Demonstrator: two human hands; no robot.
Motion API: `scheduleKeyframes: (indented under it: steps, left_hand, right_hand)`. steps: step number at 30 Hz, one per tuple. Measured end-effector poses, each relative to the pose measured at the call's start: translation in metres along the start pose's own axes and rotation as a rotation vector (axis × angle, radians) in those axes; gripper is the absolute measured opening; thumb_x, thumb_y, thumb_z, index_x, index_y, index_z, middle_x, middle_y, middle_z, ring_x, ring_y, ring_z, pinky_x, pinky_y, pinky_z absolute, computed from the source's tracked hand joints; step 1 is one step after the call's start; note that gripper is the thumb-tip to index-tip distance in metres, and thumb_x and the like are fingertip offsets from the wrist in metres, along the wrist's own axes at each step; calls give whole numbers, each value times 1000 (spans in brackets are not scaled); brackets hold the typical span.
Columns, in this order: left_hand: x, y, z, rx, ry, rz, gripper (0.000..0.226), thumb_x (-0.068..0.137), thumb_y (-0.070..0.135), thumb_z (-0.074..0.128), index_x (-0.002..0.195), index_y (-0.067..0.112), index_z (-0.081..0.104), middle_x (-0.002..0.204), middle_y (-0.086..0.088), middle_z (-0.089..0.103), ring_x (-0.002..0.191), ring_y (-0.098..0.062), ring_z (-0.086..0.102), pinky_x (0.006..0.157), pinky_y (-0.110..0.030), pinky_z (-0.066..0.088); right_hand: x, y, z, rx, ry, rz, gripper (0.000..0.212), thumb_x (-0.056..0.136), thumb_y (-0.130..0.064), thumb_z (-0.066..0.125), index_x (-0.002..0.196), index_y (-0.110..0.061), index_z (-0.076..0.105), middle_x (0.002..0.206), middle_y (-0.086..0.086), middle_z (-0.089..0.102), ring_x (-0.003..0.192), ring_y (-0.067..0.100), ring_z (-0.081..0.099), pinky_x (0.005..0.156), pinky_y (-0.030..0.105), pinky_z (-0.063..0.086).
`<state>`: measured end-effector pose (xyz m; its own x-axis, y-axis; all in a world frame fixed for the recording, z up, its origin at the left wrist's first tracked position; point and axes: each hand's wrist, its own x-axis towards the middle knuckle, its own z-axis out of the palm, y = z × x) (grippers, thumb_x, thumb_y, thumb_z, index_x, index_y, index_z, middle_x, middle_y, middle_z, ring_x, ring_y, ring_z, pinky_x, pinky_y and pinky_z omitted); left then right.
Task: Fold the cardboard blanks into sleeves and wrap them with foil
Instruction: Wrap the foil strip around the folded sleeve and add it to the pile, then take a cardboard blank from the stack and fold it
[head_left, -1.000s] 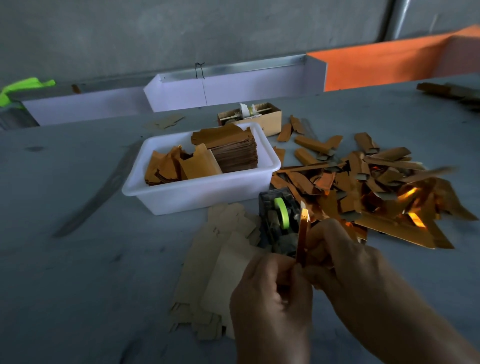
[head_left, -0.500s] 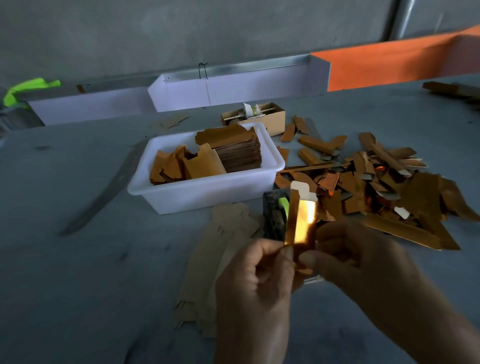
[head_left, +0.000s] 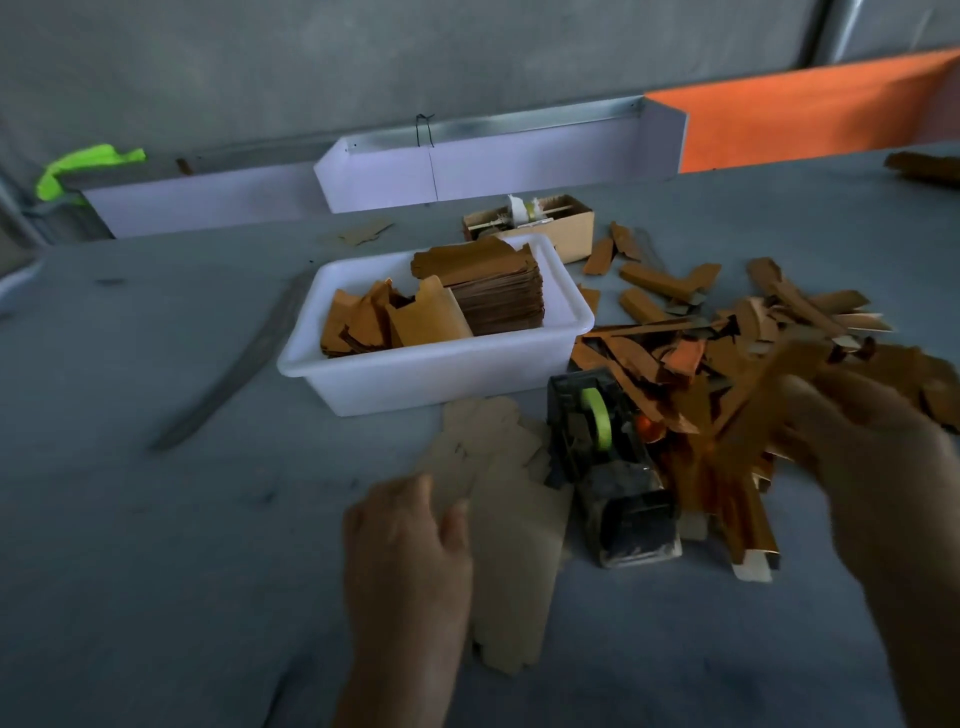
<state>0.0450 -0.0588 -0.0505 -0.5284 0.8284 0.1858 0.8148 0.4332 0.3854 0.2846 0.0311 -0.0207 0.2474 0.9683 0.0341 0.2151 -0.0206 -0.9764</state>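
Observation:
A pile of flat tan cardboard blanks (head_left: 509, 530) lies on the grey table in front of me. My left hand (head_left: 410, 545) rests on the pile's left edge with straight fingers and holds nothing. My right hand (head_left: 878, 467) is blurred with motion over the heap of copper foil-wrapped sleeves (head_left: 727, 374) at the right. A blurred foil-wrapped sleeve (head_left: 769, 387) is at its fingertips; I cannot tell whether the hand still holds it. Another wrapped sleeve (head_left: 737, 525) lies at the heap's near edge.
A white plastic tub (head_left: 431, 379) behind the blanks holds a stack of copper foil sheets (head_left: 498, 296). A black tape dispenser (head_left: 608, 457) with a green roll stands between blanks and heap. A small cardboard box (head_left: 566, 228), a white trough (head_left: 493, 166) and an orange panel (head_left: 810, 114) line the back.
Both hands held a foil-wrapped sleeve upright in front of me. Now they are apart: the left has dropped onto the blanks and the right has swung out over the heap with the sleeve.

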Motion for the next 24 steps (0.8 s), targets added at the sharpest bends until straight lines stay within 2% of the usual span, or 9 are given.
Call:
scheduleKeyframes:
  steps: [3, 7, 10, 12, 15, 18, 20, 22, 24]
  left_hand:
    - [7, -18, 9, 113, -133, -138, 60, 84, 62, 52, 125, 18, 53, 127, -7, 52, 119, -29, 45, 96, -35, 38]
    - [10, -23, 16, 21, -98, -193, 64, 73, 56, 69, 118, 14, 56, 116, -14, 52, 111, -34, 44, 93, -38, 35]
    - [4, -19, 19, -45, 151, -84, 59, 64, 43, 81, 104, 4, 64, 105, -24, 53, 99, -41, 47, 87, -45, 38]
    - [-3, -13, 23, -105, 225, -36, 59, 58, 44, 83, 94, 0, 66, 97, -26, 52, 92, -43, 50, 80, -47, 42]
    - [-11, -5, 27, -31, 108, -31, 65, 53, 53, 82, 95, 7, 63, 100, -18, 50, 95, -40, 48, 76, -44, 42]
    - [-5, -4, 26, 37, -57, -120, 56, 64, 60, 72, 99, 21, 54, 109, -5, 43, 106, -29, 41, 83, -36, 35]
    - [1, -6, 23, -97, -84, -119, 43, 68, 50, 76, 89, 21, 53, 101, -2, 50, 100, -27, 49, 83, -36, 38]
    - [3, -4, 20, -273, -122, -119, 31, 72, 40, 77, 76, 24, 51, 83, 4, 58, 87, -23, 58, 76, -34, 44]
    - [3, -3, 18, -381, -128, -160, 28, 73, 33, 77, 74, 26, 50, 74, 10, 60, 80, -19, 61, 69, -30, 43]
  right_hand:
    - [8, 14, -3, -158, 169, 4, 37, 85, -33, 60, 119, -23, 52, 120, 8, 58, 108, 31, 56, 83, 52, 49]
    - [-16, 18, 9, -275, 98, 42, 49, 76, -46, 57, 123, -33, 49, 130, 7, 50, 107, 31, 56, 83, 48, 50]
    - [-30, 6, 19, -286, 55, -54, 44, 78, -39, 56, 122, -31, 52, 135, 5, 46, 112, 26, 53, 84, 47, 50]
    - [-32, 1, 20, -264, 24, -114, 32, 82, -33, 57, 114, -36, 54, 133, 3, 46, 111, 23, 52, 83, 46, 51]
    - [-34, -3, 20, -215, -30, -150, 23, 86, -26, 57, 104, -39, 53, 129, 2, 50, 106, 19, 53, 80, 38, 50]
    - [-36, -3, 20, -228, -70, -149, 22, 87, -24, 57, 106, -34, 56, 127, 3, 54, 110, 20, 54, 84, 38, 49]
    - [-38, -1, 19, -211, -76, -155, 20, 87, -23, 57, 103, -34, 58, 123, 2, 57, 109, 19, 55, 86, 36, 47]
    - [-41, -3, 20, -190, -82, -163, 19, 86, -22, 58, 99, -36, 59, 119, 1, 60, 106, 18, 58, 86, 35, 47]
    - [-42, -4, 19, -174, -90, -161, 20, 85, -21, 59, 95, -39, 58, 117, -1, 61, 105, 16, 58, 86, 34, 46]
